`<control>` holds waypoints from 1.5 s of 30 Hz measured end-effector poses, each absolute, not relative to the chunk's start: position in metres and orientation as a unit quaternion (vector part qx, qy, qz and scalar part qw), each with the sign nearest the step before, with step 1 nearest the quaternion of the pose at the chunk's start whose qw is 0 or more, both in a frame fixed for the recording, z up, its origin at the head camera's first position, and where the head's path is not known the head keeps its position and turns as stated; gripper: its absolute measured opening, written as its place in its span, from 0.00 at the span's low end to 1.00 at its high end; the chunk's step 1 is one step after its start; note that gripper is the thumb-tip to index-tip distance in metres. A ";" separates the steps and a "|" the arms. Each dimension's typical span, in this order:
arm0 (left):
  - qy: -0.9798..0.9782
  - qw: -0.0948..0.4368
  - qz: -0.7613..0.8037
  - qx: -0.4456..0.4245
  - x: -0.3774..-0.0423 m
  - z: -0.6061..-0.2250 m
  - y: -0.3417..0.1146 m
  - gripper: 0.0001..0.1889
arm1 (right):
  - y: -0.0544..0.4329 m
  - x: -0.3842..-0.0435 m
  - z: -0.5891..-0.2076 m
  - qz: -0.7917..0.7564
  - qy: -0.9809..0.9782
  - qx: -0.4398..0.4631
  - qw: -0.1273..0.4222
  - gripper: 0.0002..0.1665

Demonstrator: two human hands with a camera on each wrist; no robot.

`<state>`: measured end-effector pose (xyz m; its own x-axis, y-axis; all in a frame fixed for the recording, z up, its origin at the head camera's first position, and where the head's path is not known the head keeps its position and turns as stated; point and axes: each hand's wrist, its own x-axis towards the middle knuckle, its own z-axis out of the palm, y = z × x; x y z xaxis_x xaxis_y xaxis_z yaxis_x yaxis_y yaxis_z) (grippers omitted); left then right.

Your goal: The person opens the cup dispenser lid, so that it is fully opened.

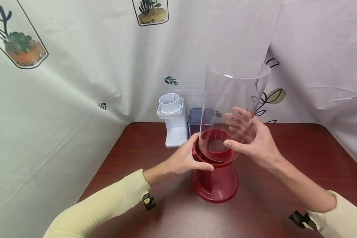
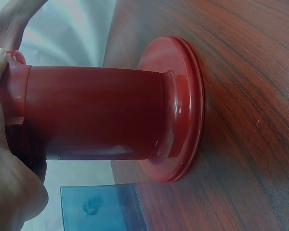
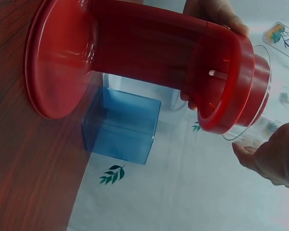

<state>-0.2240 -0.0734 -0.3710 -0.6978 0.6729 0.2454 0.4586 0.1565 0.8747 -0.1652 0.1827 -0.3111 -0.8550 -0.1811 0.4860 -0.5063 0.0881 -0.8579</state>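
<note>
A red stand (image 1: 216, 190) with a round base and an upright column stands on the table. My left hand (image 1: 185, 158) grips its ring-shaped top (image 3: 231, 96), thumb in front. Above it, my right hand (image 1: 260, 145) holds a large clear cylinder (image 1: 235, 89), thumb on the near side and fingers round the far side. The cylinder leans to the right. Its lower rim surrounds the raised red collar in the right wrist view, sitting unevenly. In the left wrist view the column (image 2: 96, 113) fills the middle, and the cylinder is out of sight.
Behind the stand, a translucent blue box (image 3: 123, 125) sits on the dark red wooden table (image 1: 131, 158). To its left is a white stand (image 1: 176, 130) carrying a white cup-like ring (image 1: 169, 103). A pale printed curtain (image 1: 107, 66) hangs round the table's back and sides.
</note>
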 end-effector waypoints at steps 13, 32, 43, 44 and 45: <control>0.753 0.104 0.531 0.373 -0.224 -0.371 -0.073 0.49 | 0.183 -0.163 -0.308 0.667 -0.691 0.244 0.135 0.49; 0.757 0.100 0.533 0.366 -0.224 -0.370 -0.073 0.52 | 0.205 -0.154 -0.306 0.681 -0.675 0.237 0.156 0.47; 0.748 0.105 0.541 0.370 -0.223 -0.370 -0.072 0.52 | 0.220 -0.150 -0.308 0.703 -0.650 0.234 0.168 0.48; 0.747 0.105 0.541 0.371 -0.224 -0.370 -0.072 0.52 | 0.222 -0.150 -0.309 0.704 -0.649 0.235 0.168 0.48; 0.746 0.105 0.542 0.372 -0.224 -0.370 -0.072 0.52 | 0.223 -0.150 -0.309 0.705 -0.648 0.235 0.168 0.48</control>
<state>-0.2236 -0.0724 -0.3698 -0.7006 0.6695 0.2469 0.4418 0.1353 0.8868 -0.1498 0.2229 -0.3091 -0.8325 -0.0678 0.5499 -0.5422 -0.1047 -0.8337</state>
